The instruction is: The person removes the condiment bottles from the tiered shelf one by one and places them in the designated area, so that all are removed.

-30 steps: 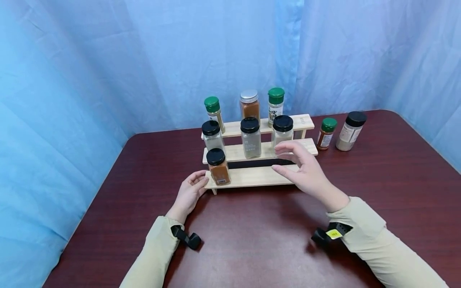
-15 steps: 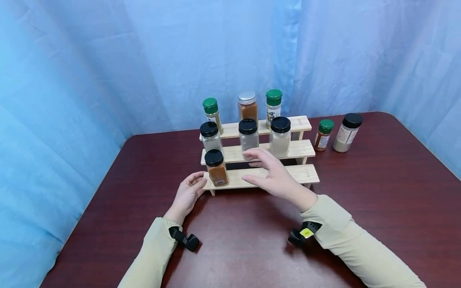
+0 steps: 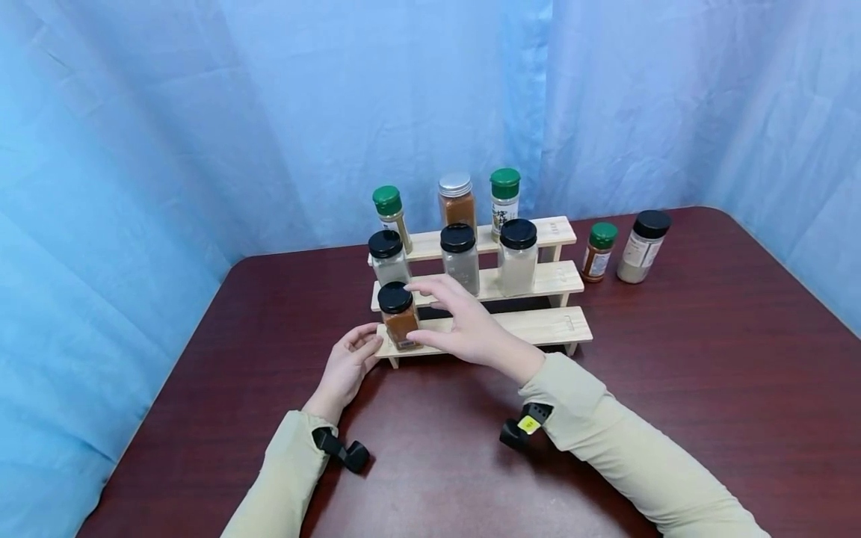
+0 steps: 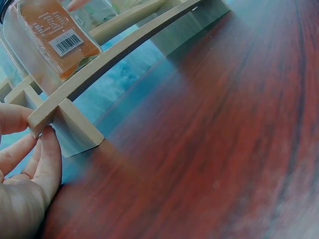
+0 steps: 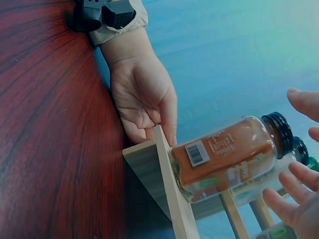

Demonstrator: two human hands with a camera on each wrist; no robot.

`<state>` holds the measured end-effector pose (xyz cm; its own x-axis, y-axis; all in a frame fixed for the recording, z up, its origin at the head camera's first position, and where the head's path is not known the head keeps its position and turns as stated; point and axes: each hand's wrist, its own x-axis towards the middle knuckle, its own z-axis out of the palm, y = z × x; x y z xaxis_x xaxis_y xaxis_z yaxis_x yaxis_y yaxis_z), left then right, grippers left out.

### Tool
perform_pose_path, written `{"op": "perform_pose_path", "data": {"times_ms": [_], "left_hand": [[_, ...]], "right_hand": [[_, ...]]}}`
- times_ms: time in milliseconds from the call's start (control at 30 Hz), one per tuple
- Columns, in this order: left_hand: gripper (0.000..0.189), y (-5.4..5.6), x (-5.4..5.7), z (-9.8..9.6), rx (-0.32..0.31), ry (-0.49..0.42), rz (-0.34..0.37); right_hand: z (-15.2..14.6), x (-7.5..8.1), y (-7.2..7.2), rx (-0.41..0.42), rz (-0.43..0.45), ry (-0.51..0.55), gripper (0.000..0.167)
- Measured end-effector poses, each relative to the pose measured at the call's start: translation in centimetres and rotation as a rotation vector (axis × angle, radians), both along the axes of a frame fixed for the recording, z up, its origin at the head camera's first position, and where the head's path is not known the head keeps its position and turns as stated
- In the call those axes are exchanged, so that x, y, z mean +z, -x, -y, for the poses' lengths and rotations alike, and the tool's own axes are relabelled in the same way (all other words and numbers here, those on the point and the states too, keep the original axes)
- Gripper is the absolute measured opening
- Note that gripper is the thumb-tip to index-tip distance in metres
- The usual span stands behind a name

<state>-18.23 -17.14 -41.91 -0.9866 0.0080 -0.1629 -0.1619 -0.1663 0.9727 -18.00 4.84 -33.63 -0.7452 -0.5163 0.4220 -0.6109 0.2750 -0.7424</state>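
My left hand (image 3: 341, 373) pinches the left end of the lowest shelf of a three-tier wooden spice rack (image 3: 538, 326); thumb and fingers close on the board's edge in the left wrist view. A square spice jar (image 3: 401, 326) with orange-brown powder and a black lid stands upright at that shelf's left end. Beside the jar, on its right, hovers my right hand (image 3: 464, 323), thumb and fingers spread apart. In the right wrist view a gap shows between the right fingers (image 5: 281, 204) and the jar's glass.
Three black-lidded jars (image 3: 517, 258) stand on the middle shelf. The top shelf holds two green-capped shakers (image 3: 504, 202) and a silver-lidded jar (image 3: 457, 203). Right of the rack, a small green-capped bottle (image 3: 598, 252) and a larger black-capped jar (image 3: 643, 248) stand on the table (image 3: 706, 359).
My right hand has moved left along the lowest shelf, from its right end to the orange-brown spice jar. The left hand keeps its hold on the rack. The head view has shifted slightly.
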Motion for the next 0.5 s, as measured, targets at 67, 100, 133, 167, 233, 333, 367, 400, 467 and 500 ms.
{"op": "perform_pose_path", "data": {"times_ms": [67, 100, 133, 167, 233, 333, 367, 400, 467, 500], "left_hand": [[0.036, 0.0, 0.0, 0.0, -0.002, -0.001, -0.003], [0.036, 0.0, 0.0, 0.0, -0.001, -0.006, -0.003], [0.036, 0.0, 0.0, 0.0, -0.001, -0.011, -0.004], [0.036, 0.0, 0.0, -0.1, 0.001, -0.015, -0.005], [0.035, 0.1, -0.1, -0.1, 0.002, -0.019, -0.007], [0.036, 0.1, -0.2, -0.1, 0.002, -0.032, -0.008], [0.036, 0.1, -0.2, -0.1, 0.001, -0.032, -0.009], [0.036, 0.1, -0.2, -0.1, 0.001, -0.032, -0.008], [0.037, 0.0, -0.1, -0.1, -0.002, -0.031, -0.01], [0.037, 0.0, -0.1, -0.1, -0.003, -0.029, -0.01]], "right_hand": [[0.3, -0.2, 0.1, -0.001, -0.007, -0.013, 0.057], [0.5, -0.3, 0.2, 0.0, -0.005, -0.018, 0.056], [0.6, -0.4, 0.2, 0.0, -0.003, -0.021, 0.056], [0.7, -0.5, 0.3, 0.0, 0.001, -0.023, 0.056], [0.9, -0.7, 0.3, -0.001, 0.008, -0.022, 0.056], [1.1, -1.0, 0.4, -0.004, 0.018, -0.018, 0.056], [1.1, -1.1, 0.5, -0.005, 0.021, -0.017, 0.057], [1.2, -1.2, 0.5, -0.007, 0.024, -0.017, 0.057], [1.2, -1.3, 0.6, -0.008, 0.029, -0.016, 0.058], [1.2, -1.4, 0.6, -0.008, 0.035, -0.014, 0.058]]}}
